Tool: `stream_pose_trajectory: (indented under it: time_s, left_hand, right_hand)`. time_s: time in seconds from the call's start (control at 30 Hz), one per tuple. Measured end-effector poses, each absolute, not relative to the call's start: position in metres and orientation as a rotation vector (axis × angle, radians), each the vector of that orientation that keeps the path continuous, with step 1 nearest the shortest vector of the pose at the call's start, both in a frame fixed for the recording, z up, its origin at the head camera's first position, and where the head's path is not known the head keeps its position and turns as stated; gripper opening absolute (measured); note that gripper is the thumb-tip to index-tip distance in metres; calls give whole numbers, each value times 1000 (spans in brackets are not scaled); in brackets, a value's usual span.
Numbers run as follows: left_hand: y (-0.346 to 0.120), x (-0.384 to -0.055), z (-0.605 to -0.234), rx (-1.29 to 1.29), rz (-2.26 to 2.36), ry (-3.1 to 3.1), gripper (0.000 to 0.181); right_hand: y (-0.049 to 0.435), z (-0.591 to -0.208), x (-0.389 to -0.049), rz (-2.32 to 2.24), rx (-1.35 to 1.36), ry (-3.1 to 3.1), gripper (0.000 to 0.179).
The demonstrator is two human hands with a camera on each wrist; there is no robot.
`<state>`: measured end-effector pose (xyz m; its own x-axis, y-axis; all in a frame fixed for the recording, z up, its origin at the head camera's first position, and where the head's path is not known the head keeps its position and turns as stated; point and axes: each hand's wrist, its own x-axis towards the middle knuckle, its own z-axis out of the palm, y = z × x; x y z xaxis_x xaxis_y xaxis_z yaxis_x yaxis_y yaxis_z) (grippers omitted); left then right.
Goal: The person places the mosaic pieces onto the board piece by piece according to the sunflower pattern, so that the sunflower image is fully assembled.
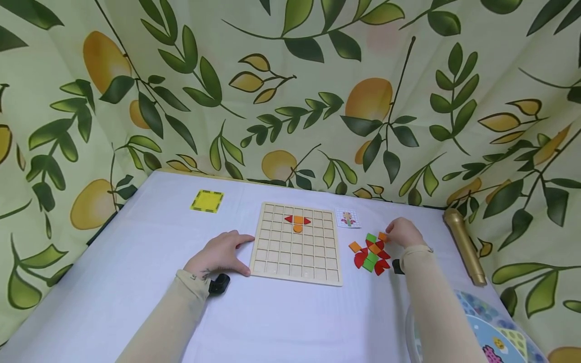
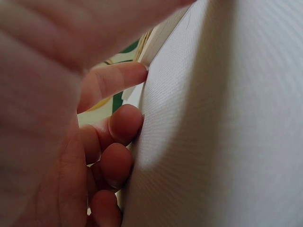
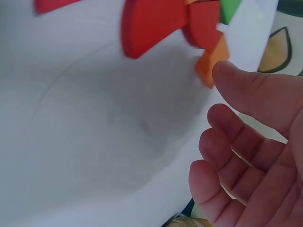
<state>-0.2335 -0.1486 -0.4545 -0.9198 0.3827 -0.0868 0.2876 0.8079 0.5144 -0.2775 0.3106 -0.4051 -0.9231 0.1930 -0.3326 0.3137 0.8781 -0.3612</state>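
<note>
A wooden grid board (image 1: 295, 257) lies on the white table. Near its top sit an orange square (image 1: 298, 220), a red piece on either side, and a rounded orange piece (image 1: 297, 229) below. My left hand (image 1: 220, 254) rests at the board's left edge, thumb and index finger spread along it, other fingers bent in the left wrist view. On the right, my right hand (image 1: 406, 233) pinches an orange tile (image 1: 383, 236) at the upper edge of a loose pile; the thumb (image 3: 232, 80) presses on this tilted tile, and the index finger is hidden.
Red pieces (image 1: 360, 260), green squares (image 1: 368, 264) and orange squares (image 1: 354, 246) make up the pile. A small pattern card (image 1: 348, 218) lies beside the board. Farther out are a yellow square (image 1: 207, 200), a gold cylinder (image 1: 465, 247) and a colourful round item (image 1: 490, 333).
</note>
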Motion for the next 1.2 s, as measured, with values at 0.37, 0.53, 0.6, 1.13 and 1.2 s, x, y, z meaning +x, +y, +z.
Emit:
stream_pose_trajectory:
  time_s: [0.37, 0.53, 0.6, 1.13, 1.2]
  left_hand:
    - [-148, -233, -453, 508, 757, 2804, 89]
    - [-148, -233, -453, 518, 753, 2810, 89]
    - [-148, -233, -453, 523, 754, 2813, 89]
    - [-147, -232, -453, 507, 749, 2816, 89]
    - [-147, -231, -453, 504, 750, 2815, 89]
  right_hand:
    - [312, -417, -281, -483, 334, 2788, 22]
    - [306, -409, -280, -532, 368, 2775, 22]
    - [298, -403, -283, -552, 358, 2805, 21]
    - [111, -391, -305, -772, -319, 2831, 7]
    - [99, -396, -305, -757, -321, 2810, 8]
